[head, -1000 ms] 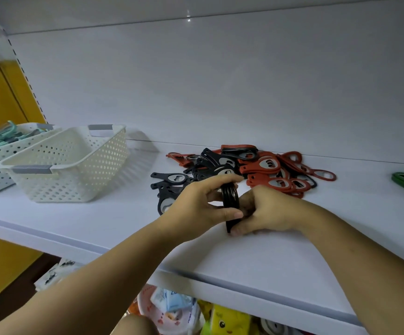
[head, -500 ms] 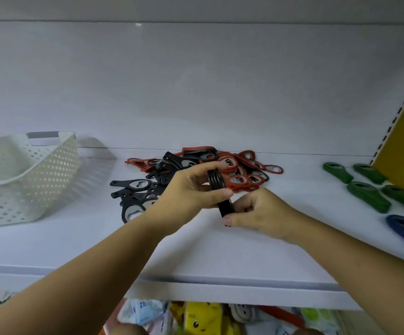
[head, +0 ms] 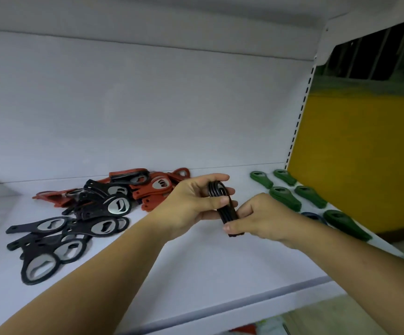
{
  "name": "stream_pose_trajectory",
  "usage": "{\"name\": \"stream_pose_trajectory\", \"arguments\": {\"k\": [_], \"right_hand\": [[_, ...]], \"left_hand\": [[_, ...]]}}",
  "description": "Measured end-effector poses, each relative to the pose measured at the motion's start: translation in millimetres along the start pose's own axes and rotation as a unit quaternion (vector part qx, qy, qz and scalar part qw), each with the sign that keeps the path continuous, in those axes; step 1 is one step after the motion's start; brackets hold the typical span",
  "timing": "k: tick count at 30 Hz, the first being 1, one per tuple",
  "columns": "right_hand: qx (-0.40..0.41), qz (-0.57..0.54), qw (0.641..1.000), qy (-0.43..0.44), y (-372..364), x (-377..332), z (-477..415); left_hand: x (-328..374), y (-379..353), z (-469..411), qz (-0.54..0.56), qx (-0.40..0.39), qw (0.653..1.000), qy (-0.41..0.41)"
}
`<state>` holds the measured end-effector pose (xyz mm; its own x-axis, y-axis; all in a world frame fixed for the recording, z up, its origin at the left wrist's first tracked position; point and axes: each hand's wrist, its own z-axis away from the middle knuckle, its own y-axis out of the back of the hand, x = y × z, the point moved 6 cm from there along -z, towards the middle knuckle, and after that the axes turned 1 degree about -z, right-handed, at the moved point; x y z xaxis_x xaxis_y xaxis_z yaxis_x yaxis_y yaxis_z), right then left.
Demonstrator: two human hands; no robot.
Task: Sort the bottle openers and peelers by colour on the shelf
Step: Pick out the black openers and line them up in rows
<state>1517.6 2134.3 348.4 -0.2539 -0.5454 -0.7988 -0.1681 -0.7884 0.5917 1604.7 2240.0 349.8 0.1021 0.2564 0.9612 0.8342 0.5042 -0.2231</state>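
Head view: pinched stack could fan out and drop

The left hand [head: 191, 201] curls its fingers [head: 220, 201] round the ringed top of a black opener stack [head: 222, 209]. The right hand [head: 259, 216] pinches the lower end, close over the shelf [head: 196, 262]. Only this squeeze seems to keep the pieces aligned, so a loosened pinch could let some slide out. Left of the fingers lies the black-and-red heap [head: 114, 201], and to the right are green rows [head: 285, 198], which a dropped piece might scatter.
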Motion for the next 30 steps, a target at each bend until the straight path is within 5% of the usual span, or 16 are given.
{"name": "stream_pose_trajectory", "arguments": {"k": [5, 12, 19, 30], "right_hand": [[0.026, 0.018, 0.998, -0.047, 13, 10, -7], [0.061, 0.110, 0.980, -0.157, 32, 43, -44], [0.109, 0.191, 0.957, -0.187, 64, 44, -104], [0.060, 0.305, 0.919, -0.244, 82, 48, -173]], "left_hand": [[-18, 1, -17, 0.041, 0.003, 0.999, 0.030], [-46, 36, -17, -0.160, 0.122, 0.977, 0.067], [-60, 32, -25, -0.310, 0.065, 0.947, 0.062], [-66, 34, -29, -0.342, 0.053, 0.937, 0.039]]}}
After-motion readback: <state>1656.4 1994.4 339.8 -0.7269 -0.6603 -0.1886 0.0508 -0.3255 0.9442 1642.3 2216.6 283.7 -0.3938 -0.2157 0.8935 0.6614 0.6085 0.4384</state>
